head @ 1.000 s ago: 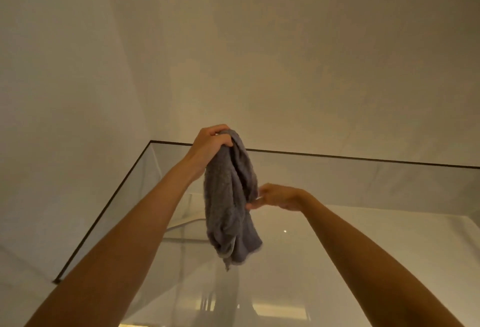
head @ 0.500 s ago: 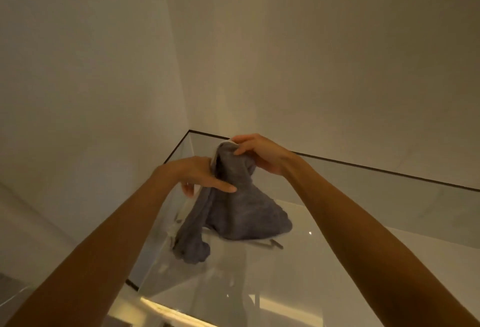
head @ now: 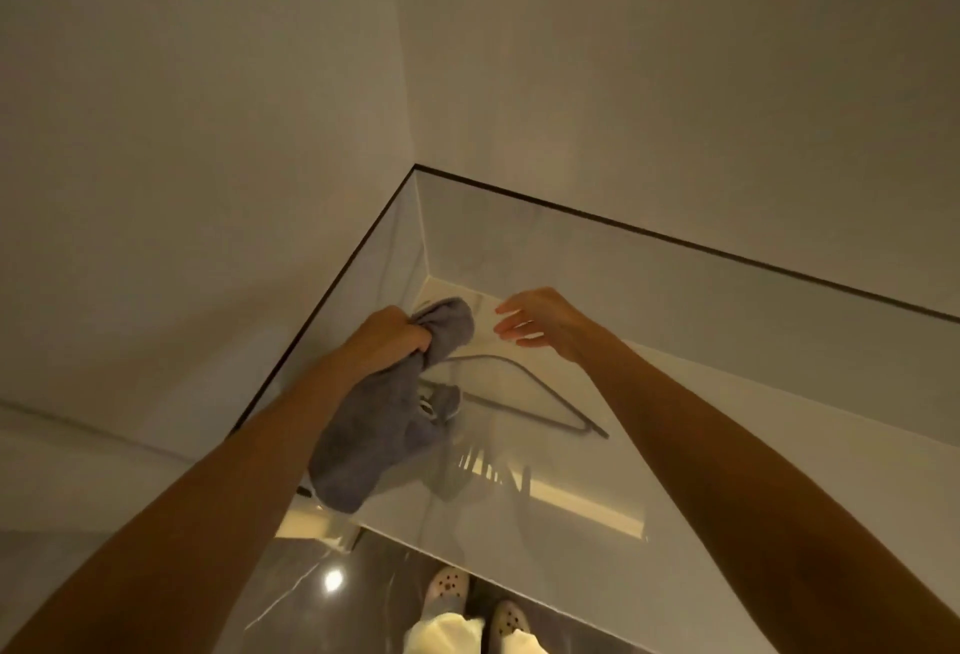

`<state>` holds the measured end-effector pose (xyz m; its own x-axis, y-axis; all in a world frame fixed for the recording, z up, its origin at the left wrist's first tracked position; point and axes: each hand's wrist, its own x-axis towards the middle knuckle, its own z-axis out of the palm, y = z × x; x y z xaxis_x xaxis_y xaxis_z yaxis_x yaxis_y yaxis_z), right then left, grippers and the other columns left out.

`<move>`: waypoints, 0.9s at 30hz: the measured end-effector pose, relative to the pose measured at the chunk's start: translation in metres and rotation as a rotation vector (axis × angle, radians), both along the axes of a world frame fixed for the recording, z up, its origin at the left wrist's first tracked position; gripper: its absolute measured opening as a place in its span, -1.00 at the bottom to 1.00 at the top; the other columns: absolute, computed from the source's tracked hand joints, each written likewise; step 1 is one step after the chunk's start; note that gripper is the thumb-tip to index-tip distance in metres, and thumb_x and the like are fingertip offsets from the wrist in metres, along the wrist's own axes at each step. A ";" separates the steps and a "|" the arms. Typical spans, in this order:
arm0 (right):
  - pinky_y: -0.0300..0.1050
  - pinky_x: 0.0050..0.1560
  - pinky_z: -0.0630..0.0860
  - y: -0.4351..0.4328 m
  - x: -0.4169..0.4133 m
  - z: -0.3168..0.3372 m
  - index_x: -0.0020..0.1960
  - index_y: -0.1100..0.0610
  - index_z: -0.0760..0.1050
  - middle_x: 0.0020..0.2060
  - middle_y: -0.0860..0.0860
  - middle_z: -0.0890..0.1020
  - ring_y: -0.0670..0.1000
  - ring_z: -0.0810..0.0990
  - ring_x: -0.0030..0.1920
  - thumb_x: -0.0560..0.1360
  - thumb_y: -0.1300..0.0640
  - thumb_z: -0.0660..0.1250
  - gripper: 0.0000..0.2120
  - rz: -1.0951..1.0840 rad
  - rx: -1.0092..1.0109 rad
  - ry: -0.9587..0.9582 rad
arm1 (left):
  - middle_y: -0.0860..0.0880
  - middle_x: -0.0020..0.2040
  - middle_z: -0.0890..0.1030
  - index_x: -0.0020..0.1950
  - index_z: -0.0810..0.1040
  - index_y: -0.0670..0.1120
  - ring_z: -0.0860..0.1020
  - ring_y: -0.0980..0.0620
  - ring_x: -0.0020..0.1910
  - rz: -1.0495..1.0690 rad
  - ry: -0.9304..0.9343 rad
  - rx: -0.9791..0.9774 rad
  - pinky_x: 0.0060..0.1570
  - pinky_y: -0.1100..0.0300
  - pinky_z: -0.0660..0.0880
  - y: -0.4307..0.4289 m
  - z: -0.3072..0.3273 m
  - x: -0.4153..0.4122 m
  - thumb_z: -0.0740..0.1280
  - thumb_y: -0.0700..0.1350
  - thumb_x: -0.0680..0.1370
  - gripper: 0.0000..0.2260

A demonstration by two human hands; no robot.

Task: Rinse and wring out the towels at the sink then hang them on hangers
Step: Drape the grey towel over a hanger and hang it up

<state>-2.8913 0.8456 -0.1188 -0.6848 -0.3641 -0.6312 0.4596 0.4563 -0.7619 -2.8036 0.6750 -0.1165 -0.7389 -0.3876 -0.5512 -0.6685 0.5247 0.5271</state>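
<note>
The left hand (head: 392, 336) grips a grey towel (head: 374, 435) near its upper end, fingers curled tight round the cloth. One bunched end sticks up past the fist & the rest hangs down beside the left forearm in a thick fold. The right hand (head: 537, 321) is just beside that upper end but does not touch it. Its fingers are spread & relaxed, w/ nothing in them, so the hands are apart. To the right of the towel a thin dark hanger (head: 524, 396) shows against a glossy panel (head: 727, 393) w/ a dark edge. The hanger's left part is hidden by the cloth, and I cannot tell if it touches the towel. Low in the gloss are two pale clogs (head: 451, 587) w/ holes & a bright light spot (head: 333, 579).
</note>
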 end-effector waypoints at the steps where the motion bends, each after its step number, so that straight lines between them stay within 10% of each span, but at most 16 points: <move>1: -0.21 -0.22 0.36 -0.001 -0.003 -0.011 -0.23 0.15 0.46 -0.30 0.08 0.54 -0.03 0.50 -0.32 0.58 0.17 0.15 -0.76 -0.003 0.050 -0.001 | -0.21 -0.13 0.54 -0.04 0.53 -0.26 0.51 -0.12 -0.08 -0.017 -0.005 -0.019 -0.13 0.14 0.33 -0.001 -0.009 -0.006 0.31 -0.13 0.50 -0.81; 5: -0.08 0.00 0.50 0.001 -0.015 -0.066 -0.16 0.24 0.50 -0.16 0.20 0.59 0.08 0.57 -0.17 0.54 0.24 0.24 -0.87 0.010 0.249 0.020 | -0.24 0.11 0.58 0.19 0.51 -0.27 0.52 -0.19 0.13 -0.066 0.007 0.027 0.00 0.15 0.37 -0.001 -0.043 -0.021 0.31 -0.08 0.51 -0.66; 9: -0.23 -0.32 0.37 0.016 -0.026 -0.144 -0.27 0.19 0.41 -0.25 0.11 0.53 0.02 0.50 -0.29 0.51 0.21 0.25 -0.81 0.079 0.503 0.043 | -0.14 -0.04 0.60 0.09 0.55 -0.19 0.54 -0.12 0.06 -0.120 0.014 0.101 -0.04 0.20 0.38 0.014 -0.102 -0.044 0.34 -0.13 0.50 -0.79; 12: -0.15 -0.02 0.44 0.032 -0.039 -0.197 0.09 0.31 0.50 0.00 0.14 0.55 0.14 0.55 0.08 0.55 0.18 0.20 -0.77 0.150 0.622 0.125 | -0.02 -0.16 0.54 -0.16 0.48 -0.04 0.51 -0.02 -0.02 -0.081 0.029 0.269 -0.19 0.24 0.42 0.027 -0.150 -0.072 0.33 -0.20 0.50 -0.91; 14: -0.07 0.20 0.41 0.040 -0.042 -0.222 0.28 0.25 0.43 0.23 0.18 0.47 0.19 0.46 0.24 0.55 0.17 0.23 -0.67 0.142 0.650 0.188 | -0.11 0.10 0.56 0.15 0.47 -0.09 0.52 -0.06 0.13 -0.132 -0.026 0.311 -0.01 0.20 0.45 0.033 -0.177 -0.086 0.35 -0.16 0.50 -0.76; 23: 0.14 0.34 0.28 0.039 -0.056 -0.301 0.40 0.19 0.19 0.31 0.18 0.31 0.21 0.34 0.31 0.55 0.10 0.24 -0.52 0.330 0.836 0.171 | -0.25 0.51 -0.09 0.52 -0.24 0.00 -0.01 -0.30 0.48 -0.738 -0.436 -0.337 0.41 -0.17 0.04 0.014 -0.269 -0.052 0.41 0.19 0.38 0.00; 27: 0.02 0.27 0.37 0.048 -0.055 -0.309 0.35 0.23 0.27 0.26 0.18 0.44 0.18 0.43 0.26 0.52 0.06 0.30 -0.51 0.351 0.814 0.132 | -0.24 0.41 0.26 0.51 0.01 -0.05 0.30 -0.23 0.37 -0.606 -0.330 -0.532 0.32 -0.06 0.28 0.010 -0.282 -0.045 0.34 0.21 0.43 -0.19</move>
